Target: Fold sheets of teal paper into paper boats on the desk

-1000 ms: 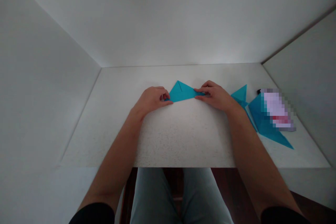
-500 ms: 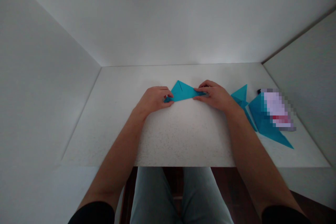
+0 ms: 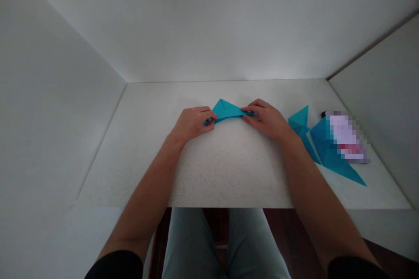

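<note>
A pale wall [image 3: 209, 22] stands behind the white, speckled tabletop [image 3: 222, 165] in front of me, and my jeans [image 3: 190, 244] show below its near edge. My bare forearms reach across from black sleeves [image 3: 116, 266]. Over on my right, beyond my right forearm, folded blue sheets [image 3: 327, 150] lie on the tabletop; I can't tell if they are joined. A pixelated object [image 3: 348, 133] sits there too, overlapping the blue in view, too blurred to make out. My left hand [image 3: 194, 123] and right hand [image 3: 270, 120] meet the tabletop's far half, fingers pinching opposite ends of a folded blue paper [image 3: 225, 111], thumbs on the near side. It lies between them, its peak pointing away from me. A darker strip shows under its near edge, and a short dark line [image 3: 223, 104] runs down from the peak.
</note>
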### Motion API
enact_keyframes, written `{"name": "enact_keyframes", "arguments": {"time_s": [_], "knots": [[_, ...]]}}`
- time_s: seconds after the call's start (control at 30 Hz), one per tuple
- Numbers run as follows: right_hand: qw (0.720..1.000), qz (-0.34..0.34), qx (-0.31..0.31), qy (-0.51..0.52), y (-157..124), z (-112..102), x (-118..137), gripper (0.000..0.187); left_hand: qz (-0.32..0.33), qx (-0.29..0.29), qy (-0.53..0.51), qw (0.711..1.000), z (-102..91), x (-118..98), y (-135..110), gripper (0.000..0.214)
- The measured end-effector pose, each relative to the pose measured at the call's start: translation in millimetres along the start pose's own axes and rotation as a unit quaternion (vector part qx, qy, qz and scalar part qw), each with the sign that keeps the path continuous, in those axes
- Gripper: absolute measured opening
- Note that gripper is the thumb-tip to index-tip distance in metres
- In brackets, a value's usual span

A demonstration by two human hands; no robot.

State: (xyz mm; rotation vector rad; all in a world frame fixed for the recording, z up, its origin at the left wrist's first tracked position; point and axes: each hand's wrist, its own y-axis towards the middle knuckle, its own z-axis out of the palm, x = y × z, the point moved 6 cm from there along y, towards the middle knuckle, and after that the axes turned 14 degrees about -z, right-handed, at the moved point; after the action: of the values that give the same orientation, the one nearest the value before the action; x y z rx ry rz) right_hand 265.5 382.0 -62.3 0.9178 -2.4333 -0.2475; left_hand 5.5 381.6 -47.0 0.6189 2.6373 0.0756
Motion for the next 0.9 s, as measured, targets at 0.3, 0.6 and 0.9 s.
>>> {"name": "enact_keyframes", "arguments": {"time_s": [0.3, 0.6, 0.9], "knots": [[0.980, 0.090, -0.168, 0.056, 0, -13, -1, 0.049, -0.010, -0.054, -0.119, 0.991, -7.0, -2, -1, 0.021], [0.948, 0.167, -0.165, 0.214, 1, 35, -19, 0.083, 0.016, -0.051, -0.199, 0.978, 8.1, -10, -1, 0.029], [0.963, 0.002, -0.193, 0.187, 15, 26, 37, 0.075, 0.004, 0.003, -0.249, 0.969, 18.5, -17, 0, 0.072]]}}
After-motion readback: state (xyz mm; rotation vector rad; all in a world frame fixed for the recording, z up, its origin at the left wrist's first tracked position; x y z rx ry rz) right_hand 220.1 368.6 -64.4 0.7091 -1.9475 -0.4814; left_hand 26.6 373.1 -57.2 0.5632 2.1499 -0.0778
